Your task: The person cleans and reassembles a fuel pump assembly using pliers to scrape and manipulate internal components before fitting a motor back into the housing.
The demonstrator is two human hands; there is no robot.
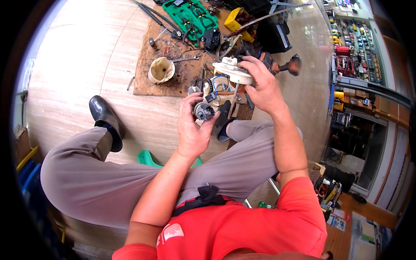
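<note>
Above the wooden board, my left hand (191,135) is closed around a small grey fuel pump (203,111) whose dark end faces me. My right hand (263,90) grips a round white plastic flange (234,73) by its right edge, thumb below and fingers on top. Blue wires (222,76) and a metal rod (234,96) show between the two hands, under the flange. Parts of the pump are hidden behind my left fingers. Left of the hands, a cream plastic cup (157,77) with a dirty inside stands on the board.
The stained board (145,86) lies on the tiled floor, bearing a wrench (186,59), a green tool case (184,13) with pliers, and a yellow container (237,21). An orange-black power drill (271,63) lies to the right. Below my arms is a green stool edge (147,158).
</note>
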